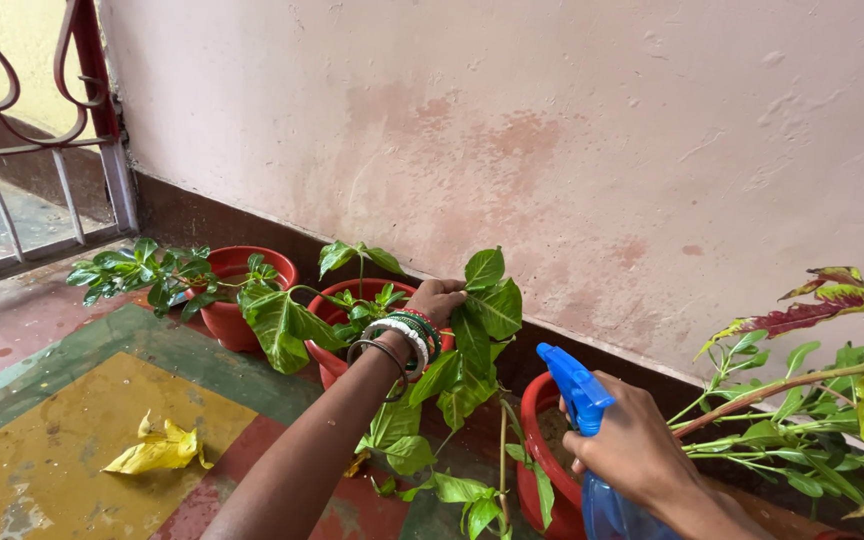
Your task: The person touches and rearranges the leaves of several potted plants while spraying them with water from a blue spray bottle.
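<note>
Blue plastic spray bottle (592,450), with its bright blue trigger head pointing left, sits at lower right of the head view, gripped about the neck by the right hand (632,440), whose fingers are wrapped closed around it; the translucent blue body shows below the hand. The bottle is held just above the near rim of a round red plastic pot (537,450) standing against the wall base. The left hand (437,297), with a stack of green, white and dark bangles (402,340) on its wrist, reaches forward to a second red pot (337,300) in the middle of the row; its fingers are curled among the broad green leaves (487,300) of the plant growing there, though whether they pinch a leaf or stem cannot be told. A third red pot (237,300) with a small-leaved green plant (132,270) stands further left. At far right, a plant with red-and-yellow variegated leaves (832,300) spreads out. A fallen yellow leaf (157,450) lies on the painted yellow, green and red floor (52,470). A stained pale pink wall (552,120) rises behind the pots, and a metal gate (42,130) stands at upper left.
</note>
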